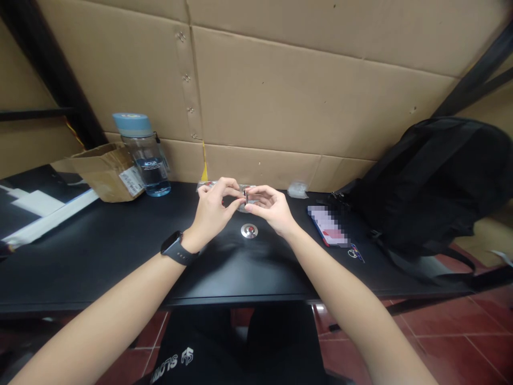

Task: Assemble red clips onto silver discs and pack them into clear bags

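Observation:
Above the black table (100, 251) my two hands meet at the middle. My left hand (212, 208), with a black watch on its wrist, pinches a small dark part (246, 197) between thumb and fingers. My right hand (270, 206) has its fingers curled round the same small part from the other side. Just below the hands a small round metal piece with a red centre (249, 231) lies on the table. A clear plastic bag (208, 185) lies behind the hands, partly hidden by them.
A clear water bottle with a blue cap (146, 155) and a torn cardboard box (106, 171) stand at the back left. A phone (329, 225) and a black backpack (433, 182) lie at the right. Another small plastic bag (297, 189) sits by the cardboard wall.

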A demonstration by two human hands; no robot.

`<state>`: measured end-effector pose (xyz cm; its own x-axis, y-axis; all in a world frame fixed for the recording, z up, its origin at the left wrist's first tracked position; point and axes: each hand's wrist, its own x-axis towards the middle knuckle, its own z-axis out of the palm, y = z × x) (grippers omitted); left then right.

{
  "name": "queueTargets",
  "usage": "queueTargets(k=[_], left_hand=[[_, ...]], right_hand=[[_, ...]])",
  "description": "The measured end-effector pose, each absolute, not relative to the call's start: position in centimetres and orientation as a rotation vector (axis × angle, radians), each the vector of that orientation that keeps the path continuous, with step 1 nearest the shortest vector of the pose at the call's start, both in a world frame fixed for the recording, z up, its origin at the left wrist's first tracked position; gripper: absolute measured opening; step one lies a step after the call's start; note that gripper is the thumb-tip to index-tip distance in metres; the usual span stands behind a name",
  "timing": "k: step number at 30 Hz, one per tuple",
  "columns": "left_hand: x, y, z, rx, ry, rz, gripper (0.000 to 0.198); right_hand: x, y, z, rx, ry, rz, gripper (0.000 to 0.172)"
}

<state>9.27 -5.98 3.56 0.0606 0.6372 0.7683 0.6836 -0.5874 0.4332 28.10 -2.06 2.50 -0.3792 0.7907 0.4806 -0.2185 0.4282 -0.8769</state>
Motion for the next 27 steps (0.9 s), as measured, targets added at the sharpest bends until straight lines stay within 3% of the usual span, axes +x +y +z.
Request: queueTargets(k=[6,27], left_hand=[[9.30,-6.00,3.58,-2.273,-1.443,-1.566,0.021],[9.17,-5.90,3.55,-2.284,-1.419,-1.598,0.026]], right_hand=[[28.20,-2.11,2.56,-0.532,-1.544,1.274,0.049],[28.23,-1.81,2.06,-0.489,-1.510,1.391,0.047]])
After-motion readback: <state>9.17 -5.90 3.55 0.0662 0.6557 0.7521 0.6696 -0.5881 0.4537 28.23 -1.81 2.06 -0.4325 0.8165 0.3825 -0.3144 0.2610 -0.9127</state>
